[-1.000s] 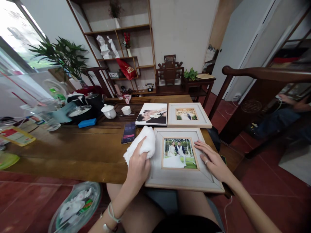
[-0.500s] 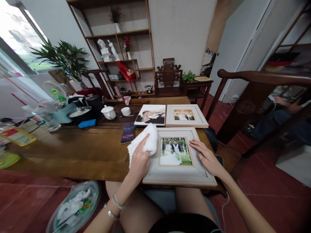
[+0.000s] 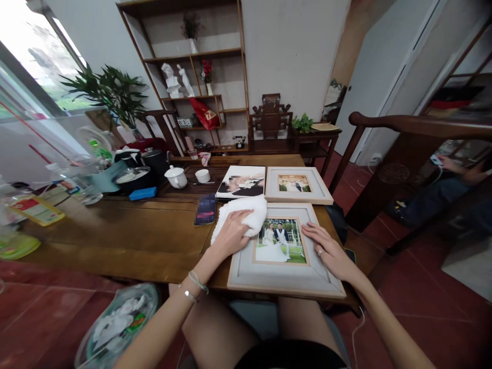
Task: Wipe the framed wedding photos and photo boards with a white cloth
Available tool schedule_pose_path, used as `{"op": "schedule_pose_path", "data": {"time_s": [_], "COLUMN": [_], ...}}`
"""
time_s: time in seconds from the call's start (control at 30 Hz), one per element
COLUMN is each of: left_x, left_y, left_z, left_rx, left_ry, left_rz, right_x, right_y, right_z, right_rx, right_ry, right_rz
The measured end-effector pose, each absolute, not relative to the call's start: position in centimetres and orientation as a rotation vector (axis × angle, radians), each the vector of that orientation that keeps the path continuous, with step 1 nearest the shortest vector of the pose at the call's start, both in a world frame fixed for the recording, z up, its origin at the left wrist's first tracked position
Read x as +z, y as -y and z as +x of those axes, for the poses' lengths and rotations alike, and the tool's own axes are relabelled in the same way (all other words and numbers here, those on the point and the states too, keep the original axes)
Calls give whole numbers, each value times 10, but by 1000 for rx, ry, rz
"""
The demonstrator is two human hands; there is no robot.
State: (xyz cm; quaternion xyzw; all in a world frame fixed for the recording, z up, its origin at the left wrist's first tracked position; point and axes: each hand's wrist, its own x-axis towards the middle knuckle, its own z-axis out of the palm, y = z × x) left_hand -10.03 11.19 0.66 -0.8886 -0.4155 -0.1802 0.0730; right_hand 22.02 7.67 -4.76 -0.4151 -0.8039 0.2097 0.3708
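Observation:
A pale picture frame [image 3: 282, 281] with a wedding photo [image 3: 280, 241] lies face up at the table's near edge. My left hand [image 3: 231, 233] grips a white cloth [image 3: 255, 211] and presses it on the frame's upper left corner. The cloth covers that corner and hangs over the left side. My right hand [image 3: 325, 248] rests flat on the frame's right border, fingers stretched out and tips by the photo's edge. Behind lie a second pale frame [image 3: 321, 185] and a white-covered photo album or print [image 3: 241, 180]. A phone [image 3: 205, 209] lies left of the cloth.
On the table's left are a white teapot [image 3: 176, 177], a white cup [image 3: 202, 176], a blue block [image 3: 143, 193], a black pot [image 3: 134, 179] and a yellow bottle [image 3: 37, 209]. A waste bin [image 3: 151, 307] stands below. At right are a wooden chair [image 3: 392, 169] and a seated person [image 3: 434, 192].
My left hand has moved the cloth rightward and up along the frame's top left, and the cloth is spread wider. My right hand stays on the frame. The view has shifted slightly.

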Motion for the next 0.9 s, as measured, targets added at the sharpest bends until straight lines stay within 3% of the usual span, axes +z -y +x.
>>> {"op": "schedule_pose_path", "data": {"time_s": [0.37,0.7,0.9], "left_x": [8,10,11], "left_y": [-112,-21,-85], "left_z": [-90,-82,-86], "left_rx": [-285,-213,-400], "left_ry": [1277,1213,1400], "left_rz": [-2745,-2867,-2701], "right_x": [-48,-46,-41], "right_y": [-74,-73,-73], "right_z": [218,217,217], "right_rx": [600,632,621], "right_ry": [1931,1920,1979], "right_rz": [-1116,-1098,-1062]}}
